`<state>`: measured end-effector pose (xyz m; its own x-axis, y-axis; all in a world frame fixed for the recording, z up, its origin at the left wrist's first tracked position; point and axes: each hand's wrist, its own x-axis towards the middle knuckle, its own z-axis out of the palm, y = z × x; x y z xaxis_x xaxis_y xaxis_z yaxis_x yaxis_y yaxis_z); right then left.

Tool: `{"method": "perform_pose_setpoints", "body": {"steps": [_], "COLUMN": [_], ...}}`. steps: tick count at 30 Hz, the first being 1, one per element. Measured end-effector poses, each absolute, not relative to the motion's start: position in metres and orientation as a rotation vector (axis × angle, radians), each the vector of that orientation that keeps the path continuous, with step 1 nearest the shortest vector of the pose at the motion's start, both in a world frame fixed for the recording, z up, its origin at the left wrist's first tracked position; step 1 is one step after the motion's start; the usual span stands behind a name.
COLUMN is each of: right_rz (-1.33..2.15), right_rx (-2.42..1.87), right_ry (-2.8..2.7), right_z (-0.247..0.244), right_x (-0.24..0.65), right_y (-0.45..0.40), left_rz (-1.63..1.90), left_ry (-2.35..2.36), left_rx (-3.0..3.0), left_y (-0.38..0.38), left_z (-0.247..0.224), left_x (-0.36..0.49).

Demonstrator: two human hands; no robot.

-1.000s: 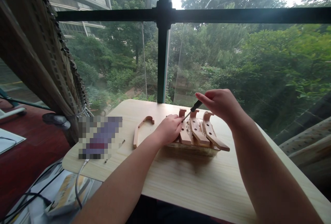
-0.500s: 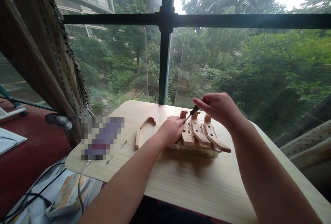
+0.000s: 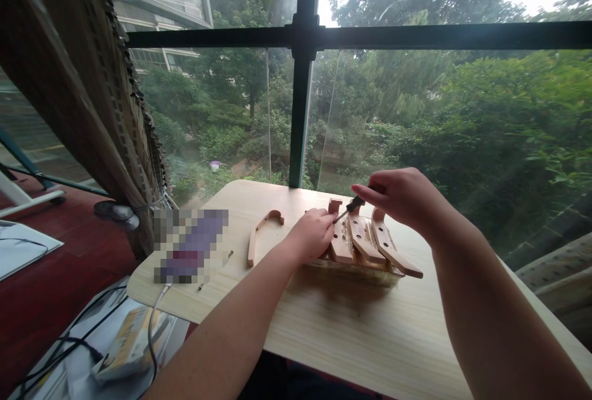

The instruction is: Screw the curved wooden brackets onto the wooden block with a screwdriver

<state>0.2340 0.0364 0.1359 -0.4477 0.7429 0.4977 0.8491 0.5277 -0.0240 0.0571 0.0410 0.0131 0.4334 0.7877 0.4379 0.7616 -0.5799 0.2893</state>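
Note:
My right hand (image 3: 407, 200) is closed around the black handle of a screwdriver (image 3: 355, 204), whose shaft slants down to the left. Its tip meets the leftmost curved wooden hook (image 3: 341, 251), close to my left fingertips. My left hand (image 3: 314, 233) grips that hook at its left side, fingers together; whether a screw sits between them is hidden. Two more wooden hooks, a middle one (image 3: 365, 243) and a right one (image 3: 391, 249), lie beside it, with dark holes in them. All three rest on a clear, yellowish box (image 3: 356, 273).
Left of my hand, a loose wooden hook (image 3: 252, 243) lies on the pale wooden table (image 3: 319, 332). Small screws (image 3: 231, 254) lie near a blurred-out purple device (image 3: 194, 246) with a white cable (image 3: 152, 326). A window stands behind the table; a curtain (image 3: 78, 92) hangs left.
The camera view has shifted slightly, so everything appears a little further right. My right hand has turned a little on the screwdriver, and the shaft lies flatter. My left hand stays on the hook.

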Motion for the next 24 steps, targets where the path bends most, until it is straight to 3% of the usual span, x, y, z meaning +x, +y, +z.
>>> {"method": "perform_pose_setpoints", "body": {"steps": [4, 11, 19, 24], "right_rz": [-0.446, -0.307, -0.4, -0.315], "right_rx": [-1.254, -1.121, -1.415, -1.306], "right_ry": [-2.285, -2.416, -2.347, -2.275], "right_z": [0.13, 0.13, 0.137, 0.131], "right_x": [0.225, 0.224, 0.219, 0.218], "right_y": [0.034, 0.032, 0.022, 0.026], "left_rz": [0.837, 0.847, 0.878, 0.892], "left_ry": [1.426, 1.405, 1.403, 1.394], "left_rx": [2.632, 2.613, 2.585, 2.589], "left_y": [0.041, 0.041, 0.042, 0.044], "left_z": [0.013, 0.013, 0.011, 0.009], "left_x": [0.057, 0.057, 0.057, 0.056]}}
